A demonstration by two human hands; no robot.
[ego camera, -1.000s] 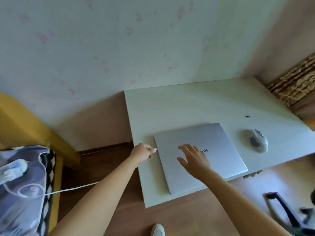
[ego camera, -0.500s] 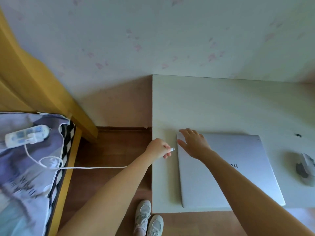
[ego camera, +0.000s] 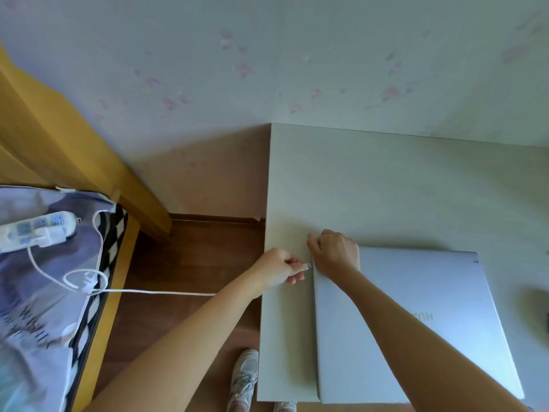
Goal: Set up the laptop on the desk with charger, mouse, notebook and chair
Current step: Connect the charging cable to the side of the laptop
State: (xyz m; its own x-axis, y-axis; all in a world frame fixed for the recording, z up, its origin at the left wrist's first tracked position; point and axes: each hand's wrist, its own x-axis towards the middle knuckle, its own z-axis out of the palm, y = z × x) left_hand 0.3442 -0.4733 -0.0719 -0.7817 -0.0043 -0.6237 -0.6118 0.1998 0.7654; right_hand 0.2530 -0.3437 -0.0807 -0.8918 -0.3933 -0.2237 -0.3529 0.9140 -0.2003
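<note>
A closed silver laptop (ego camera: 416, 322) lies on the pale desk (ego camera: 386, 188), near its front edge. My left hand (ego camera: 276, 270) pinches the white charger plug (ego camera: 306, 266), whose tip sits right at the laptop's left edge. My right hand (ego camera: 335, 254) rests on the laptop's far left corner, fingers curled over the edge. The white charger cable (ego camera: 154, 292) runs left across the gap to a charger brick (ego camera: 50, 236) plugged into a white power strip (ego camera: 32, 230) on the bed. The mouse is only a dark blur at the right edge (ego camera: 545, 304).
A bed with a patterned cover (ego camera: 35, 307) and yellow wooden frame (ego camera: 113, 292) stands to the left. Brown wood floor (ego camera: 193, 257) lies between bed and desk. My shoes (ego camera: 245, 379) show by the desk's front left corner. The wall runs behind the desk.
The view has swung left and down. My left hand carried the plug to the laptop's left edge. My right hand slid from the lid's middle to its far left corner.
</note>
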